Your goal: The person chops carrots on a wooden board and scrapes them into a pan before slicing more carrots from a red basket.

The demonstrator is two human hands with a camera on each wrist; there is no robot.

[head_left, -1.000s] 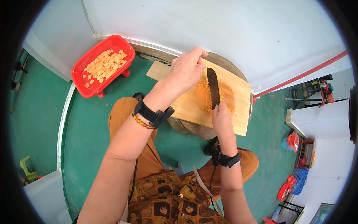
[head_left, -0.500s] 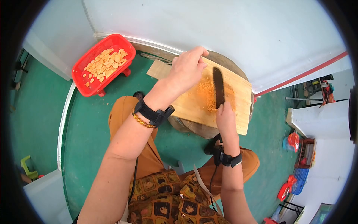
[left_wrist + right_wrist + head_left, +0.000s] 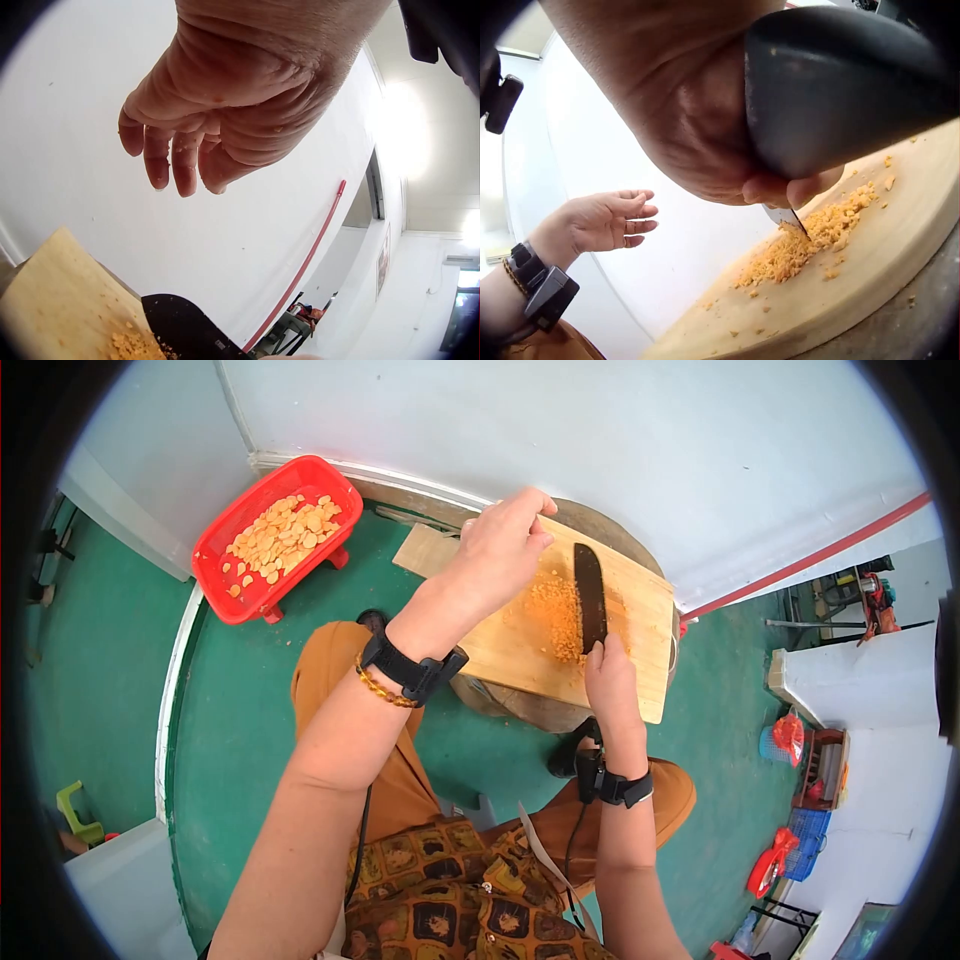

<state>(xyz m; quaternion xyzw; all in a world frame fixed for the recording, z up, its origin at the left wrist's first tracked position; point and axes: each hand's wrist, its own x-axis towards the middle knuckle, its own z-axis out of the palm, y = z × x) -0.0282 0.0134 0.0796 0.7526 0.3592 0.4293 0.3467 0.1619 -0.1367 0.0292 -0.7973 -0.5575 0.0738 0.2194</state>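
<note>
My right hand (image 3: 612, 682) grips the handle (image 3: 840, 90) of a dark-bladed kitchen knife (image 3: 590, 595). Its blade stands on the right side of a pile of finely chopped orange bits (image 3: 556, 622), which lies on a wooden cutting board (image 3: 495, 652). In the right wrist view the lower part of the blade meets the crumbs (image 3: 832, 225). Raised over the board's far left part, my left hand (image 3: 505, 545) holds nothing. Its fingers (image 3: 156, 161) hang loosely bent, with small crumbs stuck to them, apart from the knife.
The board rests on a round wooden block (image 3: 610, 532) close to the pale wall (image 3: 600, 440). On the green floor at the left stands a red basket (image 3: 205, 550) with thin orange slices (image 3: 285, 530). My knees flank the block's near side. Blue baskets (image 3: 803, 845) line the right wall.
The knife and right hand have shifted right, from across the crumbs to the pile's right side. The left hand has stayed almost still.
</note>
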